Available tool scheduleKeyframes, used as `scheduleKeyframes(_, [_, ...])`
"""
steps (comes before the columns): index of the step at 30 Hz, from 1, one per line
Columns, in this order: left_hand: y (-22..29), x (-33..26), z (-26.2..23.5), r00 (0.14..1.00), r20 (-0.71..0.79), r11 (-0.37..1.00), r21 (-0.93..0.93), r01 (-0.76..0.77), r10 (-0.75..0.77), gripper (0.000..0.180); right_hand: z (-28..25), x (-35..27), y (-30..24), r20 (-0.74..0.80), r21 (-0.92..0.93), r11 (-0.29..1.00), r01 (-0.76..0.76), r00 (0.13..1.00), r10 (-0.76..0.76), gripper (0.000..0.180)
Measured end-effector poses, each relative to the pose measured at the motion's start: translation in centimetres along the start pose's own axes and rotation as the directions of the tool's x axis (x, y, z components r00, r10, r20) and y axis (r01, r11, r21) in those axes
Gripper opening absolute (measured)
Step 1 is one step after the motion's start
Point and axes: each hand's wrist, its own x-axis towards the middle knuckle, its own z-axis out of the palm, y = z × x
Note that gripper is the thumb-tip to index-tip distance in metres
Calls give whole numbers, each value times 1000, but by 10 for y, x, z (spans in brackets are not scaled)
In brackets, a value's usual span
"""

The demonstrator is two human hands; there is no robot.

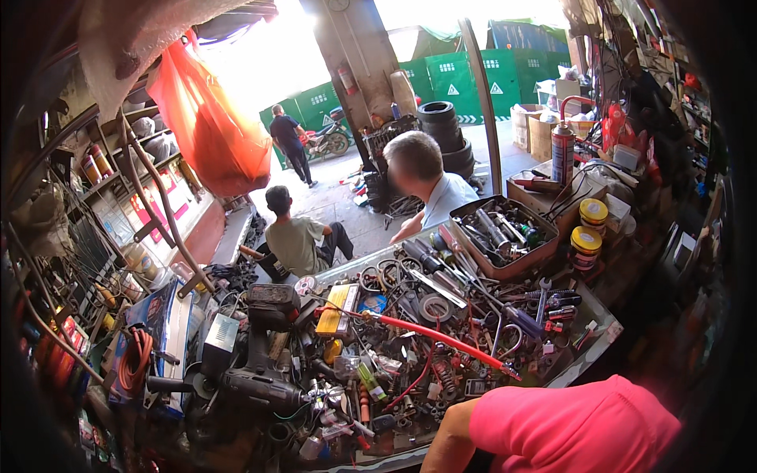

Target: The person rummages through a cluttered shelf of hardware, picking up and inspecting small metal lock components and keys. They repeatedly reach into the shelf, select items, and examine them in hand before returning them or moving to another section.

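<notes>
Neither of my hands shows in the head view. At the lower right, a pink sleeve [576, 422] and a bare bent arm [451, 437] come in at the edge, their hand out of the picture; I cannot tell whose arm it is. Beside it stands a bench heaped with tools and small parts. Across the heap lies a red hose [441, 337] with metal ends. A black power drill [260, 388], a yellow box [337, 309], a roll of tape [435, 307] and a wrench [544, 299] lie among the parts.
A metal tray [505, 268] of tools stands at the bench's far side, near yellow-lidded jars [585, 246] and a spray can [562, 154]. An orange bag [209, 118] hangs at upper left. Two people sit beyond the bench; another stands near a motorcycle [322, 138]. Tyres [440, 126] are stacked behind.
</notes>
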Motion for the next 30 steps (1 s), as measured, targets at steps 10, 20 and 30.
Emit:
scheduleKeyframes(10, [0,-125,-111,964,-266,975,-212,-61,2,17,43,38,-26,172,-3,953,302,939,-297,22])
scheduleKeyframes(20, [-6,-320,-185,803,-597,615,-634,-468,-4,18,118,36,-55,142,170,749,641,736,-662,25])
scheduleKeyframes(30, [3,-354,-150,835,-477,431,-716,-550,274,20,144,19,-69,247,138,633,761,593,-767,19])
